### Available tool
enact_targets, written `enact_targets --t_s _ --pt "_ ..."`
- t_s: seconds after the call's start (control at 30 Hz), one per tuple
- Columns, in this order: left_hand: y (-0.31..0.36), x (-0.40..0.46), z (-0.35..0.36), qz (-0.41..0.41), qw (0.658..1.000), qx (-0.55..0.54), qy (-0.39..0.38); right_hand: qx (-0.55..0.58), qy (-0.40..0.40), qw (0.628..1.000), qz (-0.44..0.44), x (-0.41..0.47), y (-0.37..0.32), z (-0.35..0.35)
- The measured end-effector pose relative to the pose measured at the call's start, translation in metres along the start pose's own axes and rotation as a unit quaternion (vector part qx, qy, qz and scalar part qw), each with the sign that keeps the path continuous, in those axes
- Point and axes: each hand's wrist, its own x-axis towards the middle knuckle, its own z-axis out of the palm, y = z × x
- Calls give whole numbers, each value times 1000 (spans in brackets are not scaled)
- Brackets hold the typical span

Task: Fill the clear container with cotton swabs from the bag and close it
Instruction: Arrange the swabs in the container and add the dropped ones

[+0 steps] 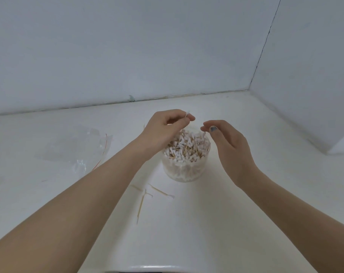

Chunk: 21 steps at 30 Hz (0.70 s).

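Note:
A clear round container [184, 170] stands in the middle of the white surface, packed with cotton swabs [189, 146] that rise past its rim. My left hand [163, 129] hovers over its left side, pinching a single cotton swab [187, 113] between thumb and fingertips. Just right of the container, my right hand [226, 142] has its fingers curled and apart, holding nothing. The clear plastic bag [76, 148] lies flat and crumpled to the left. No lid is visible.
Three loose swabs [147, 194] lie on the surface in front of the container. White walls close off the back and right side, meeting in a corner [250, 89]. A white rounded edge [147, 267] shows at the bottom.

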Motion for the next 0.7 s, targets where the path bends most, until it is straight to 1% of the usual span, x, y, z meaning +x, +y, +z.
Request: enact_targets --t_s 0.07,0.13,0.23,0.3,0.37,0.47,0.57,0.7 --pt "-2 3 -1 -5 1000 -23 13 -19 10 1000 -11 -1 1 -3" --pt "-4 4 -2 -16 999 -45 21 -74 8 996 -47 -4 4 -4" --pt "-11 3 -2 -42 997 -52 32 -197 0 970 -145 -12 14 -7" --pt "-18 -1 -1 -60 995 -65 38 -248 -23 952 -175 -15 20 -9" --pt "-24 -4 2 -89 990 -102 41 -265 -47 947 -175 -16 22 -8" --pt "-27 -7 5 -133 980 -144 37 -283 -62 941 -173 -16 21 -5" --pt "-26 -5 4 -140 980 -137 36 -304 -70 934 -174 -16 19 -4" --pt "-19 1 5 -161 980 -112 45 -291 -70 943 -147 -19 21 -4"
